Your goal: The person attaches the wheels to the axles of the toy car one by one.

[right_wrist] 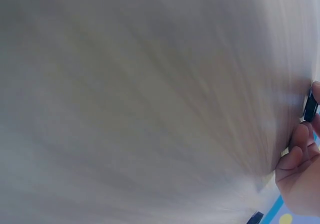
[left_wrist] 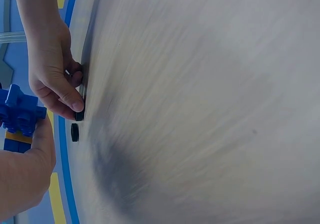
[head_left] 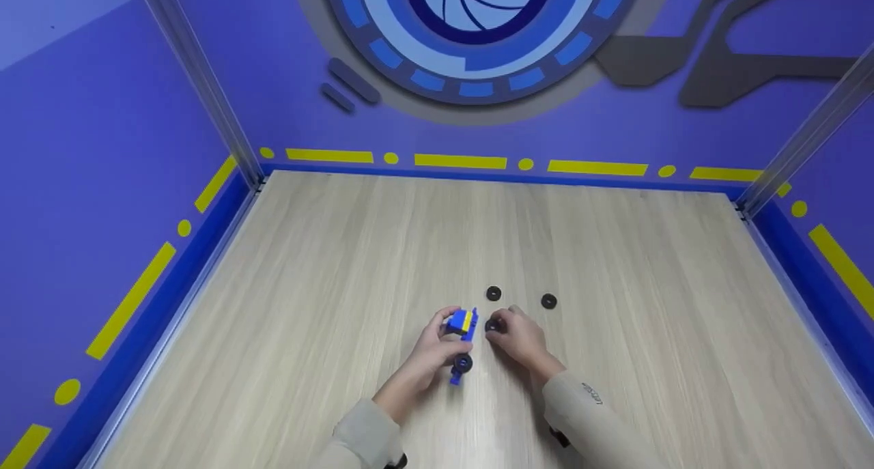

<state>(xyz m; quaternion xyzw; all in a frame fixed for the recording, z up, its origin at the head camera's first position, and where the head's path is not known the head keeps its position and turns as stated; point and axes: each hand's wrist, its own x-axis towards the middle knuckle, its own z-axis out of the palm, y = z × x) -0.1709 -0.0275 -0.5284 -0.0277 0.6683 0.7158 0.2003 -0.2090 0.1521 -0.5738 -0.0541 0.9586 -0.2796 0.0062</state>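
Note:
My left hand [head_left: 431,349] grips a small toy vehicle [head_left: 461,321] built of blue blocks with a yellow layer. One black wheel [head_left: 463,363] shows on the vehicle's near end, below my thumb. Just right of it, my right hand [head_left: 521,339] pinches a loose black wheel [head_left: 492,326] between thumb and fingers, low over the tabletop. The left wrist view shows the underside of the blue blocks [left_wrist: 20,111] beside the left fingers, and the right hand [left_wrist: 52,73] with the pinched wheel [left_wrist: 79,115] at its fingertips. Part of the vehicle is hidden by my left hand.
Two more black wheels lie on the wooden table [head_left: 328,285] beyond the right hand: one wheel [head_left: 494,293] straight ahead, another wheel [head_left: 549,301] farther right. Blue panels with yellow dashes, such as the back wall [head_left: 464,138], enclose the table's left, back and right sides.

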